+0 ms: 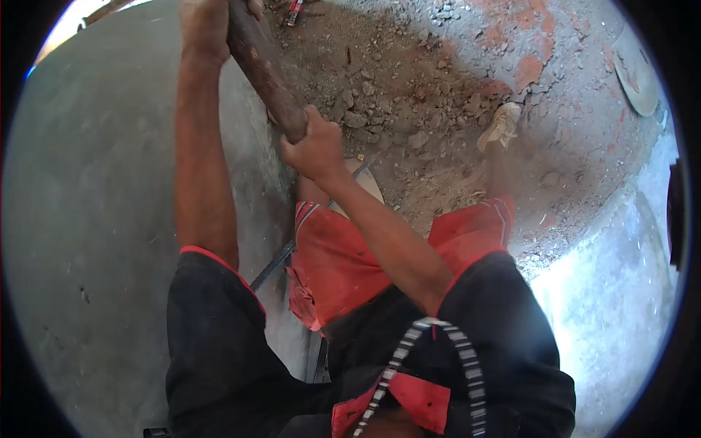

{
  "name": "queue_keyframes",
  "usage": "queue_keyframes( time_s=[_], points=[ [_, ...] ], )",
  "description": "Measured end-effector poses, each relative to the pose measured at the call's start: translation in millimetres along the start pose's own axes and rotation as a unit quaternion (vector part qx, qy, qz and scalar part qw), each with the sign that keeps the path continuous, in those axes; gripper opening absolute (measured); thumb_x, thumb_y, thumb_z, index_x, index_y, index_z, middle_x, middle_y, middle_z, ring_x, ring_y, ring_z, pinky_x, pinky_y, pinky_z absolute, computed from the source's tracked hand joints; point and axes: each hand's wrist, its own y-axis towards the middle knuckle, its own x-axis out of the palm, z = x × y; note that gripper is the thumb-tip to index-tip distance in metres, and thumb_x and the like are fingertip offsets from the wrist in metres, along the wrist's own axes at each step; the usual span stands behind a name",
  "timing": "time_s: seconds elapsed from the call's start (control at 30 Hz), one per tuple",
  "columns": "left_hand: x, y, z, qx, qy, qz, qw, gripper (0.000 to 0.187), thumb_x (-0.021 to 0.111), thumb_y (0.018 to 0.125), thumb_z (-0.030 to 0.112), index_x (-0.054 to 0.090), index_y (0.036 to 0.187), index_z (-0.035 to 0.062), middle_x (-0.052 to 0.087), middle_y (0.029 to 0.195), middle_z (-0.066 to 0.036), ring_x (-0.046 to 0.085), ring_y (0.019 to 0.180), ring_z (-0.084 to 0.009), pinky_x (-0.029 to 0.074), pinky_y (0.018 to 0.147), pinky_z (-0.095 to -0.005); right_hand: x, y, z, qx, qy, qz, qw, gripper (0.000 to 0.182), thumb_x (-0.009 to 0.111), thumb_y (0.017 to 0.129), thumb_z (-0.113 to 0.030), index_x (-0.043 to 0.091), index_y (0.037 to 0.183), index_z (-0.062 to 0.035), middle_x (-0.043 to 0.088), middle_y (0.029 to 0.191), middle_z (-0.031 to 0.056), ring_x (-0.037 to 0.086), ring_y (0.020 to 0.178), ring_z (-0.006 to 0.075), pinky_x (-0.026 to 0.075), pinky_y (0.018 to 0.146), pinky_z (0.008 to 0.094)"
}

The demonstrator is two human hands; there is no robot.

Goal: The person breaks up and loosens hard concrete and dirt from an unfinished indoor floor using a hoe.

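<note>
A thick, dark wooden handle (263, 66) slants across the upper middle of the head view. My left hand (207, 28) is closed around its upper part at the top edge of the view. Lower down, near the handle's end, my right hand (318, 148) is wrapped around it. Whatever the handle's far end carries lies outside the view. Beyond the hands is broken ground with loose rubble (372, 102), grey-brown lumps and dust.
A smooth grey wall (102, 219) rises close on the left. My shoe (502, 125) stands on the rubble. Reddish patches (529, 71) mark the ground at upper right, near a grey rounded object (635, 73). A small red item (294, 12) lies at the top. A dark rod (274, 266) runs beside my leg.
</note>
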Motion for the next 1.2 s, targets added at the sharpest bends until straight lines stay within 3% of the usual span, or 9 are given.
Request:
queue_keyframes(
  time_s=[0.1, 0.23, 0.27, 0.53, 0.73, 0.83, 0.97, 1.07, 1.2],
  points=[
    [-4.0, -25.7, -93.5, -0.146, 0.056, 0.019, 0.988, 0.02, 0.055, 0.074, 0.02, 0.059, 0.063, 0.0029, 0.056, 0.056, -0.007, 0.053, 0.048, -0.0152, 0.043, 0.047, -0.0295, 36.6, -30.0, 37.2, 0.059, -0.034, 0.039, 0.997, 0.045, 0.066, 0.065, -0.018, 0.05, 0.103, 0.0004, 0.059, 0.072, 0.0242, 0.059, 0.073, 0.0431, 0.047, 0.066, 0.048],
    [25.3, -174.4, -288.0, -0.433, 0.223, -0.096, 0.868, 0.021, 0.058, 0.073, 0.019, 0.064, 0.081, 0.0009, 0.06, 0.065, -0.009, 0.059, 0.06, -0.0171, 0.047, 0.057, -0.0319, 23.9, -185.6, 76.4, 0.278, 0.0, -0.086, 0.957, 0.04, 0.064, 0.068, -0.021, 0.057, 0.099, 0.0034, 0.058, 0.077, 0.0281, 0.059, 0.077, 0.0429, 0.048, 0.065, 0.0468],
    [55.7, -191.3, -246.6, -0.463, 0.152, 0.009, 0.873, 0.021, 0.061, 0.067, 0.023, 0.063, 0.073, 0.0024, 0.06, 0.064, -0.008, 0.058, 0.055, -0.0152, 0.046, 0.055, -0.0295, 13.4, -208.0, 82.8, 0.259, -0.028, -0.094, 0.961, 0.042, 0.066, 0.067, -0.02, 0.057, 0.102, 0.0019, 0.06, 0.08, 0.0265, 0.061, 0.08, 0.0404, 0.049, 0.066, 0.0443],
    [110.1, -164.0, -67.2, -0.256, -0.052, 0.021, 0.965, 0.016, 0.061, 0.065, 0.006, 0.055, 0.078, -0.0006, 0.057, 0.06, -0.008, 0.056, 0.048, -0.0163, 0.044, 0.044, -0.0283, -54.5, -182.0, 60.9, 0.203, 0.052, -0.003, 0.978, 0.039, 0.066, 0.066, -0.016, 0.053, 0.1, -0.0008, 0.06, 0.079, 0.0245, 0.061, 0.08, 0.0405, 0.049, 0.068, 0.0461],
    [69.4, -91.7, -30.6, -0.101, 0.045, 0.04, 0.993, 0.013, 0.057, 0.073, 0.011, 0.054, 0.08, 0.0003, 0.056, 0.063, -0.008, 0.054, 0.051, -0.0162, 0.044, 0.049, -0.0274, -38.4, -79.6, 55.3, 0.081, 0.045, -0.017, 0.996, 0.045, 0.068, 0.065, -0.02, 0.051, 0.103, -0.0022, 0.061, 0.076, 0.0236, 0.059, 0.072, 0.0436, 0.048, 0.065, 0.0492],
    [55.2, -88.5, -111.2, -0.171, 0.07, 0.062, 0.981, 0.015, 0.054, 0.076, 0.016, 0.056, 0.077, 0.0017, 0.056, 0.061, -0.007, 0.053, 0.051, -0.0163, 0.044, 0.049, -0.0285, -29.9, -84.9, 81.0, 0.15, 0.004, -0.05, 0.987, 0.04, 0.066, 0.067, -0.02, 0.053, 0.098, 0.001, 0.06, 0.077, 0.0249, 0.059, 0.074, 0.044, 0.048, 0.065, 0.0471],
    [75.5, -185.4, -247.0, -0.522, 0.06, 0.024, 0.85, 0.022, 0.059, 0.07, 0.015, 0.06, 0.081, -0.0035, 0.059, 0.071, -0.011, 0.059, 0.065, -0.0167, 0.046, 0.057, -0.0284, -40.7, -195.3, 110.4, 0.292, -0.025, -0.123, 0.948, 0.033, 0.064, 0.069, -0.019, 0.057, 0.092, 0.0027, 0.06, 0.078, 0.027, 0.059, 0.076, 0.0432, 0.049, 0.066, 0.0457],
    [116.0, -256.9, -183.9, -0.488, 0.061, 0.045, 0.87, 0.023, 0.06, 0.067, 0.014, 0.06, 0.081, -0.0037, 0.055, 0.058, -0.009, 0.058, 0.058, -0.0182, 0.046, 0.055, -0.0291, -87.5, -238.0, 74.0, 0.392, 0.019, -0.114, 0.913, 0.034, 0.064, 0.069, -0.019, 0.057, 0.095, 0.0009, 0.061, 0.083, 0.026, 0.061, 0.08, 0.0402, 0.05, 0.071, 0.0444],
    [146.6, -215.4, -132.8, -0.383, 0.074, -0.025, 0.921, 0.023, 0.06, 0.067, 0.013, 0.057, 0.083, -0.0027, 0.055, 0.059, -0.007, 0.057, 0.054, -0.0187, 0.046, 0.054, -0.0301, -85.4, -252.1, 107.7, 0.248, -0.027, -0.048, 0.967, 0.039, 0.065, 0.068, -0.019, 0.055, 0.101, -0.0008, 0.062, 0.083, 0.0226, 0.061, 0.079, 0.0388, 0.049, 0.07, 0.0445]
  ],
)
